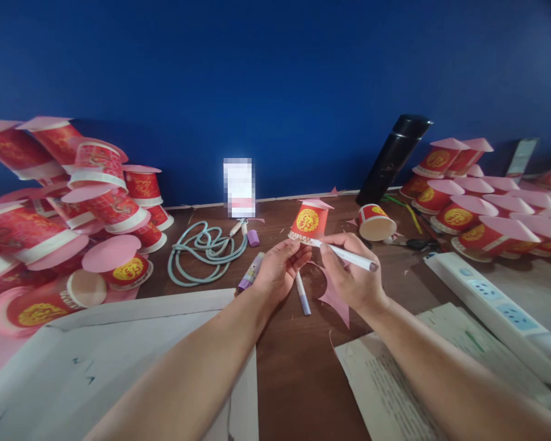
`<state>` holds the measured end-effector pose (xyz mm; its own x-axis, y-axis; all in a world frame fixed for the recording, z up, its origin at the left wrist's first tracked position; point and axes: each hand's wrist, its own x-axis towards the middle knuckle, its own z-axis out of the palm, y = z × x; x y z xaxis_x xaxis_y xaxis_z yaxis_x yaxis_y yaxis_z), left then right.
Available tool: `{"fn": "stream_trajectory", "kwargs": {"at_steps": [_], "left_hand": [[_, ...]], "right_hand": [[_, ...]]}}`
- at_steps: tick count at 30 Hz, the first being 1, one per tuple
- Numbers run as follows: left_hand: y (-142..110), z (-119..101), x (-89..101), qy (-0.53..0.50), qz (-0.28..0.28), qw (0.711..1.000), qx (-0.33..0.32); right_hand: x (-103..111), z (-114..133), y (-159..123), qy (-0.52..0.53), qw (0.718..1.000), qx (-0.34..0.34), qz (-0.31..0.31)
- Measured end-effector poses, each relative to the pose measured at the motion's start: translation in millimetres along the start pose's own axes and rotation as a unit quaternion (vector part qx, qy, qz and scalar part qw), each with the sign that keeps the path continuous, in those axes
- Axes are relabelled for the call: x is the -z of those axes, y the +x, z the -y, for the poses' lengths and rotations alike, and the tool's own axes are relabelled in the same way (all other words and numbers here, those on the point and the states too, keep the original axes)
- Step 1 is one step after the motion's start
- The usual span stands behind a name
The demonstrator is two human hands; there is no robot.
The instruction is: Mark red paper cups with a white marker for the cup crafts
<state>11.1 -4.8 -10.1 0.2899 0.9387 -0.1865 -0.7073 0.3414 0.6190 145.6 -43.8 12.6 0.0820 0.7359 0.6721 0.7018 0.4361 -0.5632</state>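
Observation:
My left hand [280, 267] grips the lower rim of a red paper cup [308, 219] with a gold emblem. The cup is upside down, with a pink paper piece on its base and dark marks along its white rim. In my right hand [358, 275] is a white marker pen [351, 256], its tip end at that rim. Below the hands lies a white and purple pen-like piece [303, 295]. A glue stick [250, 274] is beside my left wrist, partly hidden, and a purple cap [253, 238] stands farther back. Behind my right hand a pink paper scrap [334, 293] rests on the table.
Stacked red cups with pink tops [114, 208] fill the left; more cups [477, 214] stand right. One loose cup [377, 223] lies near a leaning black flask [392, 159]. A coiled cable [202, 260], a lit phone [239, 187], a power strip [491, 306] and cardboard [376, 380] surround the hands.

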Motion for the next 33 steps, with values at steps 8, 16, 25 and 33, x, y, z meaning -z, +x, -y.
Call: {"fn": "stream_trajectory", "kwargs": {"at_steps": [8, 16, 25, 33], "left_hand": [[-0.1, 0.1, -0.5, -0.001, -0.006, 1.000, -0.006], [-0.3, 0.0, -0.6, 0.000, -0.005, 1.000, -0.002], [-0.4, -0.5, -1.5, -0.011, -0.024, 1.000, -0.004], [-2.0, -1.1, -2.7, -0.007, -0.017, 1.000, -0.004]], "right_hand": [[-0.4, -1.9, -0.1, -0.009, 1.000, -0.007, -0.006], [0.1, -1.0, -0.4, -0.006, 1.000, -0.007, -0.004], [-0.4, -1.9, -1.0, -0.005, 1.000, -0.006, -0.015], [0.2, -1.7, -0.8, -0.006, 1.000, -0.010, -0.008]]}}
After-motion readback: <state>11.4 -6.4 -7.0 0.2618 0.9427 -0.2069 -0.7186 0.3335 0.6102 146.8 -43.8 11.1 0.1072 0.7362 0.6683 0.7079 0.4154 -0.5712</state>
